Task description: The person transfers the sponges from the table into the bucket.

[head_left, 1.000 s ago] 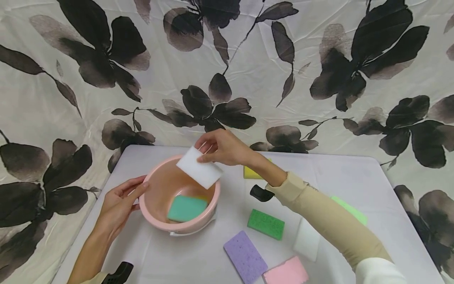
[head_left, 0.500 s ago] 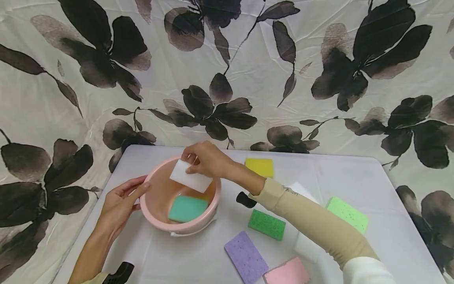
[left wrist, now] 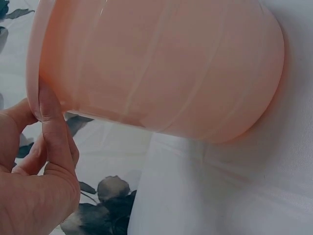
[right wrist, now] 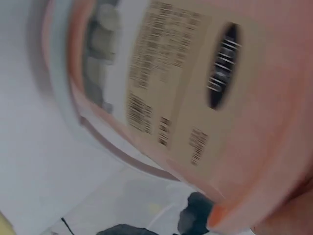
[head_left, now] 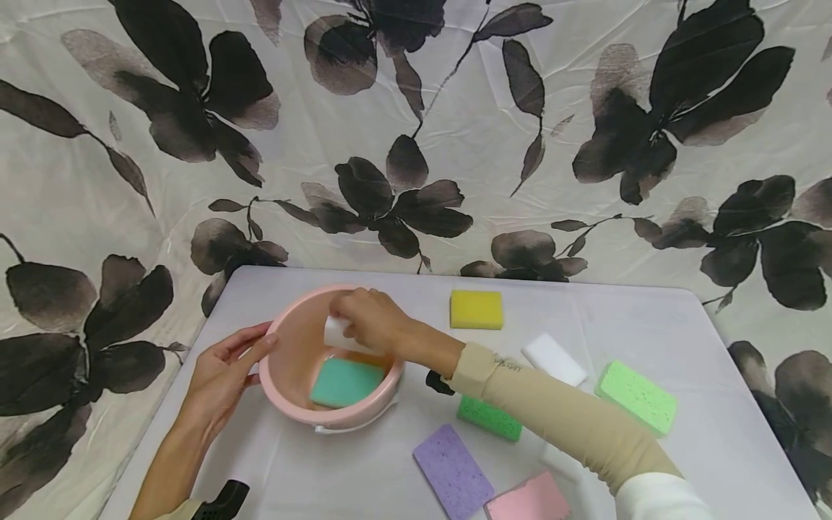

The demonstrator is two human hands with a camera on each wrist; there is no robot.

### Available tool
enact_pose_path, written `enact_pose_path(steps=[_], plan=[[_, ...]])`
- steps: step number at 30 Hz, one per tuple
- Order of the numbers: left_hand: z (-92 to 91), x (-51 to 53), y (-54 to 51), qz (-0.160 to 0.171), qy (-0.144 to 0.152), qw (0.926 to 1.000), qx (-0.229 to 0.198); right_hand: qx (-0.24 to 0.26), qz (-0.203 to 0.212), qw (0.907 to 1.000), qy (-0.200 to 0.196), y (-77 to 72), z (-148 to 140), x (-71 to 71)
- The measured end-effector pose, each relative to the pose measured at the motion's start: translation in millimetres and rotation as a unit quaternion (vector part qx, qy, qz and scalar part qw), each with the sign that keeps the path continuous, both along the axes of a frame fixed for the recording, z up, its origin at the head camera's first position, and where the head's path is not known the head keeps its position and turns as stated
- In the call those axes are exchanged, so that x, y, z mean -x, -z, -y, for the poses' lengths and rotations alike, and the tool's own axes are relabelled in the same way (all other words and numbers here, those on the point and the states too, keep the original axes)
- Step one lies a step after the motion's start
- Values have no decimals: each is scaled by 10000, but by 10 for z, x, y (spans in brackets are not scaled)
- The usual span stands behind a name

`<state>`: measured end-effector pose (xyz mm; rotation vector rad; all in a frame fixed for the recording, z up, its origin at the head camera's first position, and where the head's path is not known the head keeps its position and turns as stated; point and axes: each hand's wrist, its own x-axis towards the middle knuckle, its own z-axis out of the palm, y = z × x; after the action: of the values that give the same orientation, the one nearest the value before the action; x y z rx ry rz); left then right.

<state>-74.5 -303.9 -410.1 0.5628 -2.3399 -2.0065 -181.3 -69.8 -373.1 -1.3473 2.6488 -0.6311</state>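
My left hand (head_left: 221, 379) pinches the rim of a pink bucket (head_left: 294, 412) between thumb and fingers. In the left wrist view, the left thumb lies on the inner side of the bucket's rim (left wrist: 35, 54). My right hand (head_left: 380, 321) reaches over the right side of the rim and grips a white sponge (head_left: 335, 334) inside the bucket, partly hidden behind the fingers. Below it lies a teal sponge (head_left: 347, 383) on the bucket's bottom, with a strip of orange-yellow behind. The right wrist view shows mostly the bucket's labelled wall (right wrist: 274, 83).
On the white table (head_left: 312, 477), right of the bucket, lie sponges: yellow (head_left: 477, 310), white (head_left: 554, 359), light green (head_left: 637, 397), green (head_left: 489, 419), purple (head_left: 453, 473) and pink (head_left: 529, 498). The right sleeve (head_left: 559, 412) covers some of them. A floral cloth (head_left: 416, 108) hangs behind.
My right hand has moved down and slightly left, carrying the white sponge from above the rim into the bucket. The left hand keeps its hold. The yellow sponge is now uncovered.
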Motion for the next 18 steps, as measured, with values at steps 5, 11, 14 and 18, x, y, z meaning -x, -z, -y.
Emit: enact_pose_path(steps=[5,11,14,18], plan=[[-1,0,7,78,16,9999,110,-265,-290,9992,-65,114,47,-33],[-2,-5,-8,117,12,9998,156,-349,-362,9986,-148,193,96,-28],[2,-5,-21,86,30,9998,163,-470,-362,9982,-113,212,132,-22],[4,-7,-28,72,60,9999,136,-759,-333,9965,-99,246,173,-23]])
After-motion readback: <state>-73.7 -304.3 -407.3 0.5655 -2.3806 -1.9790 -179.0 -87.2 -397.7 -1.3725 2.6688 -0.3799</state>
